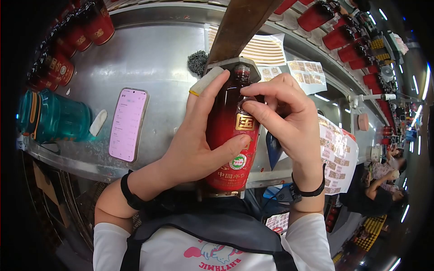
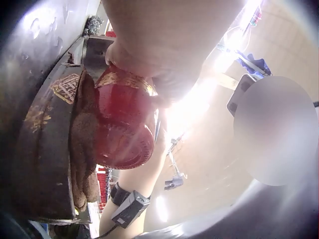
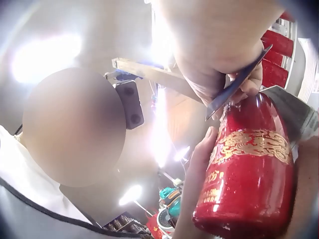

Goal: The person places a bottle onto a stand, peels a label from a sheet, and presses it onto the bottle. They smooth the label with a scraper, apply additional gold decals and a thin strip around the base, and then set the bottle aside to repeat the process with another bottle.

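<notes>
A glossy red glass bottle [image 1: 230, 131], dark toward its neck and printed in gold, lies tilted with its neck pointing away from the body. My left hand [image 1: 199, 131] grips it around the side, thumb across the front near a green-and-white round mark. A pale wrap with a yellow edge [image 1: 205, 82] covers one left finger. At the bottle's shoulder, above the gold square emblem [image 1: 245, 122], my right hand [image 1: 291, 113] has thumb and index fingertips close together. The same hand holds a flat, pointed dark-blue scraper [image 3: 237, 85] in its palm. What its fingertips pinch is too small to tell.
A phone [image 1: 128, 124] with a lit screen lies left on the metal table, near a teal jug [image 1: 63, 117]. Printed decal sheets [image 1: 337, 156] lie to the right. A brown post [image 1: 239, 29] rises ahead beside a dark scouring pad [image 1: 197, 62]. More red bottles [image 1: 316, 16] stand behind.
</notes>
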A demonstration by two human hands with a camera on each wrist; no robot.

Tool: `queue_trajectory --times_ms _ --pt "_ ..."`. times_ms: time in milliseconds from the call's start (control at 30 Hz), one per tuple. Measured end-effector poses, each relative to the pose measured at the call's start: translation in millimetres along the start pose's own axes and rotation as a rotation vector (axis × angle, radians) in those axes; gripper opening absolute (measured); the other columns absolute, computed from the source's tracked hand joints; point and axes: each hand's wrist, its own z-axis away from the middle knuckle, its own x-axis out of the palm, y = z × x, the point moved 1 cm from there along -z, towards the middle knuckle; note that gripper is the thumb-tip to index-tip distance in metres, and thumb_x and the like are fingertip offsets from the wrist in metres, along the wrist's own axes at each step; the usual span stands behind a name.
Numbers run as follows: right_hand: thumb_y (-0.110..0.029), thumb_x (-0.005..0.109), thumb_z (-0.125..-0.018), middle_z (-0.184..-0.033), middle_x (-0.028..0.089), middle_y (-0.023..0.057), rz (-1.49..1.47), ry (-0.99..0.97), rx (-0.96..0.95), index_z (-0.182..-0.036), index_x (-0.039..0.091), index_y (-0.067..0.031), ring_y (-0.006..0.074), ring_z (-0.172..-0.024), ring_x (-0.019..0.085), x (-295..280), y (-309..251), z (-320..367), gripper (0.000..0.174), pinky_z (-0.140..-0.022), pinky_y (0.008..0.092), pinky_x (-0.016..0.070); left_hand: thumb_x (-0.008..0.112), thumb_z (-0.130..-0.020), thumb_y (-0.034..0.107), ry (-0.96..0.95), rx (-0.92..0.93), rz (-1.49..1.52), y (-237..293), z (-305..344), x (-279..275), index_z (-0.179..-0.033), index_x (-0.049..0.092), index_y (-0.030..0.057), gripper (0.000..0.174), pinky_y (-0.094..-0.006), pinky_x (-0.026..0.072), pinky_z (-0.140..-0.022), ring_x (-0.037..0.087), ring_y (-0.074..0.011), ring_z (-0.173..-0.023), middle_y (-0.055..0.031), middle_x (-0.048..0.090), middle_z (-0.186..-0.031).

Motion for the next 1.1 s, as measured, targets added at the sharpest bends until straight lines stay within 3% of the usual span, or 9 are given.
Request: queue_trajectory --times_ms 233,300,367,433,533,633,733,933,1100 --pt "-0.007 0.077 -0.080 -0.084 0.060 0.0012 0.046 -0.038 -0.043 -0.087 0.068 -0.0041 0.0054 -0.056 0.048 -6.3 -25.2 -8.5 0.011 -0.053 0.0207 0.0360 0.076 -0.085 0.015 0.017 0.053 -0.044 -1.2 -1.1 -3.4 -0.156 0.022 0.0033 0.089 -0.0380 0.0369 -0.109 0.043 -0.0279 -0.128 -0.0190 0.038 -0.136" --pt "0.002 0.076 -0.082 -0.090 0.062 -0.0013 0.001 -0.149 0.139 -0.090 0.066 -0.0031 -0.0005 -0.065 0.049 -9.6 -26.2 -8.2 0.014 -0.058 0.0157 0.0362 0.076 -0.085 0.015 0.021 0.051 -0.044 -1.8 -1.7 -3.1 -0.156 0.022 0.0032 0.089 -0.0381 0.0364 -0.109 0.043 -0.0281 -0.128 -0.0190 0.039 -0.136" --pt "0.001 0.077 -0.083 -0.088 0.061 -0.0024 0.025 -0.147 0.116 -0.093 0.065 -0.0028 -0.0008 -0.067 0.049 -8.2 -29.4 -11.2 0.016 -0.059 0.0154 0.0368 0.076 -0.085 0.015 0.025 0.050 -0.042 -0.3 -1.8 -4.6 -0.156 0.022 0.0032 0.089 -0.0381 0.0359 -0.109 0.043 -0.0284 -0.128 -0.0189 0.039 -0.136" --pt "0.000 0.077 -0.083 -0.085 0.061 -0.0035 0.049 -0.145 0.092 -0.095 0.064 -0.0025 -0.0010 -0.069 0.050 -6.1 -29.9 -13.8 0.018 -0.060 0.0151 0.0374 0.073 -0.086 0.011 -0.021 0.003 -0.067 3.4 -1.4 -6.9 -0.157 0.019 0.0023 0.090 -0.0390 0.0290 -0.117 0.033 -0.0261 -0.142 -0.0161 0.030 -0.151" --pt "-0.001 0.079 -0.082 -0.085 0.059 -0.0043 0.008 -0.113 0.150 -0.098 0.065 -0.0017 -0.0007 -0.070 0.050 -2.9 -21.7 -20.8 0.022 -0.062 0.0147 0.0387 0.073 -0.085 0.012 -0.026 0.008 -0.112 2.4 -1.6 -10.7 -0.158 0.020 0.0031 0.090 -0.0386 0.0294 -0.116 0.034 -0.0265 -0.141 -0.0161 0.031 -0.150" --pt "-0.008 0.079 -0.082 -0.075 0.058 -0.0034 -0.042 -0.095 0.052 -0.100 0.067 -0.0025 0.0016 -0.059 0.047 -0.8 -10.5 -24.0 0.022 -0.053 0.0199 0.0378 0.076 -0.084 0.019 0.020 0.059 -0.132 -0.6 -3.1 -10.0 -0.155 0.023 0.0029 0.090 -0.0407 0.0332 -0.112 0.039 -0.0315 -0.133 -0.0211 0.037 -0.139" --pt "-0.008 0.079 -0.083 -0.075 0.055 -0.0050 -0.119 -0.078 0.105 -0.103 0.068 -0.0026 0.0009 -0.061 0.046 1.0 -7.5 -23.8 0.024 -0.055 0.0183 0.0371 0.074 -0.084 0.013 -0.008 0.001 -0.111 0.5 -1.9 -10.7 -0.158 0.019 0.0034 0.092 -0.0389 0.0297 -0.116 0.035 -0.0267 -0.140 -0.0176 0.031 -0.149" --pt "-0.008 0.078 -0.085 -0.077 0.055 -0.0054 -0.134 -0.044 0.115 -0.106 0.068 -0.0022 0.0002 -0.062 0.044 5.5 -4.1 -22.4 0.024 -0.055 0.0173 0.0354 0.076 -0.084 0.019 0.016 0.042 -0.112 -1.4 -3.7 -13.4 -0.155 0.023 0.0032 0.090 -0.0405 0.0333 -0.113 0.038 -0.0324 -0.135 -0.0217 0.035 -0.141" --pt "-0.008 0.077 -0.086 -0.081 0.057 -0.0047 -0.152 0.021 0.140 -0.108 0.069 -0.0024 0.0003 -0.064 0.046 8.1 1.0 -21.2 0.023 -0.056 0.0170 0.0362 0.075 -0.084 0.017 0.001 0.008 -0.098 -0.9 -3.8 -16.1 -0.156 0.021 0.0030 0.091 -0.0396 0.0309 -0.115 0.036 -0.0297 -0.138 -0.0199 0.033 -0.146"
